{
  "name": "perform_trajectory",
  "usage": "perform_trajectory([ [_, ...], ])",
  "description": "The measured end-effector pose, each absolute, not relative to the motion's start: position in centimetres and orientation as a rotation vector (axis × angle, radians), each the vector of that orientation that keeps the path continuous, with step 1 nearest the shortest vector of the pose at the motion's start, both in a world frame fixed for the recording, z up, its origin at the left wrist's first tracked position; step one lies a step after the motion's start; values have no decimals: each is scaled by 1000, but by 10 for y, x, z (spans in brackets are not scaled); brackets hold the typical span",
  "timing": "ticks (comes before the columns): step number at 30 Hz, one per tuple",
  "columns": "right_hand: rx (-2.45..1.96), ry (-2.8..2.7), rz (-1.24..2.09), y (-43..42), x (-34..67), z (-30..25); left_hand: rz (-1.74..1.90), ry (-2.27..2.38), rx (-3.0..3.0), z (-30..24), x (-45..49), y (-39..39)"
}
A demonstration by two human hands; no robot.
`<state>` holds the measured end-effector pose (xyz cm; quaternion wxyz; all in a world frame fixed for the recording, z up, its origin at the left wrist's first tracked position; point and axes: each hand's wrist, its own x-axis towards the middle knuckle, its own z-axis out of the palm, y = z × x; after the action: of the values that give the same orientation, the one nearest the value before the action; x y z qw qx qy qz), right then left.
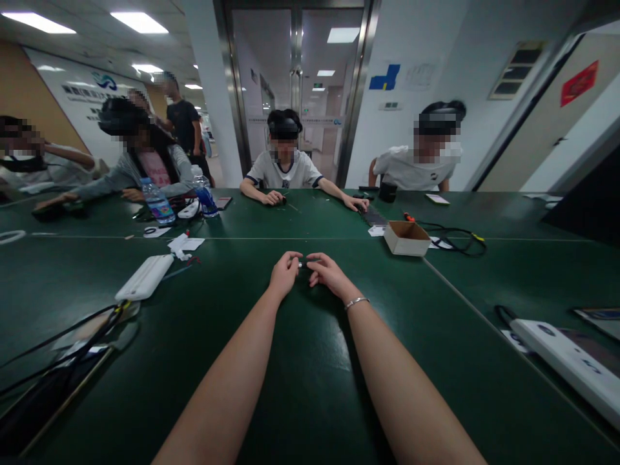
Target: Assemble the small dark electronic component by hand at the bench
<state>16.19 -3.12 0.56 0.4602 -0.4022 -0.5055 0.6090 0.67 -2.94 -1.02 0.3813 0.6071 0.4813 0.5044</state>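
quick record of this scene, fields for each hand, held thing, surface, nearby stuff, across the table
left hand: holding the left end of a small object
right hand: at its right end; bracelet on wrist
held thing: dark and silver, too small to identify
surface: green table
nearby: open box, white device
across: seated person wearing headset

on the green table (217, 400) we saw an open cardboard box (407, 245), with a black, yellow-banded cable (478, 238) just beside it. plastic bottles (157, 203) stood off to the left, and nearer us lay a white slab (145, 278), perhaps a power bank.
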Motion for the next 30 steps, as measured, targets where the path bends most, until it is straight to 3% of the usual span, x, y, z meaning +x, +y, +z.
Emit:
perform_trajectory([
  [30,-955,-1275,1462,-29,162,0,1307,1187,1540,-11,6,-28],
])
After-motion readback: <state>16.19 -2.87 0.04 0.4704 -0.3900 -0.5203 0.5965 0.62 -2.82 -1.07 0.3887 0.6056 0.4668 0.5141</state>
